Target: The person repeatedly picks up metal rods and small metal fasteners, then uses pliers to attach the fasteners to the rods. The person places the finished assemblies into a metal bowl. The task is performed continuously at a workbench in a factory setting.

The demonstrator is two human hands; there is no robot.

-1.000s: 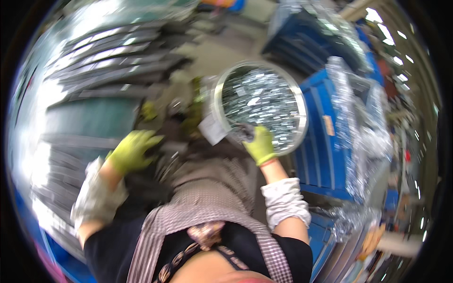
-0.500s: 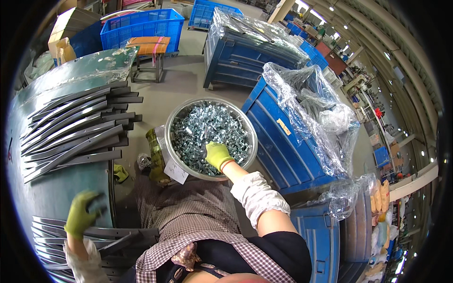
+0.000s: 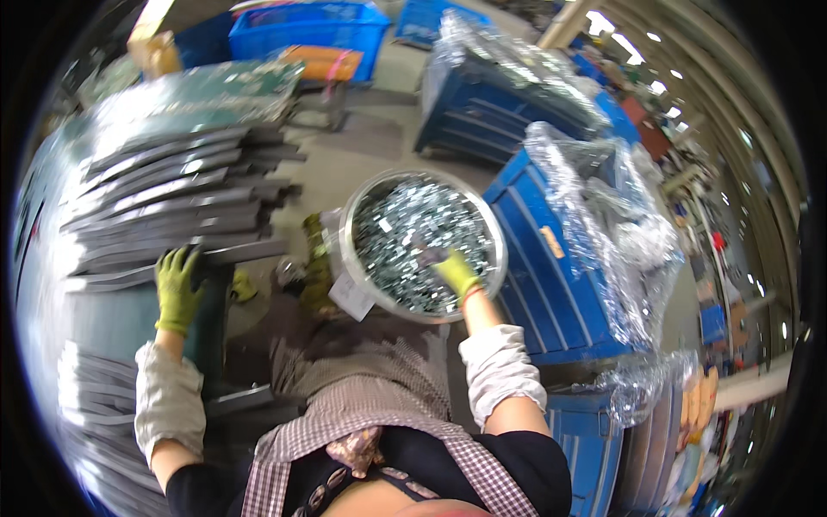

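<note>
The left hand (image 3: 176, 295), fingers slightly apart, was at the near edge of the long dark strips (image 3: 177, 200) on the green table (image 3: 121, 320); the right hand (image 3: 457, 273) was among small shiny metal pieces (image 3: 403, 228) inside the round basin (image 3: 500, 250). I could not tell either grip. Grey floor (image 3: 370, 145) stretched beyond; a blue bin (image 3: 547, 289) stood just right. The white label (image 3: 351, 297) was blurred.

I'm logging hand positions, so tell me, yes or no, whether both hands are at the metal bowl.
No: the right hand is at the bowl, but the left hand is at the dark strips.
</note>
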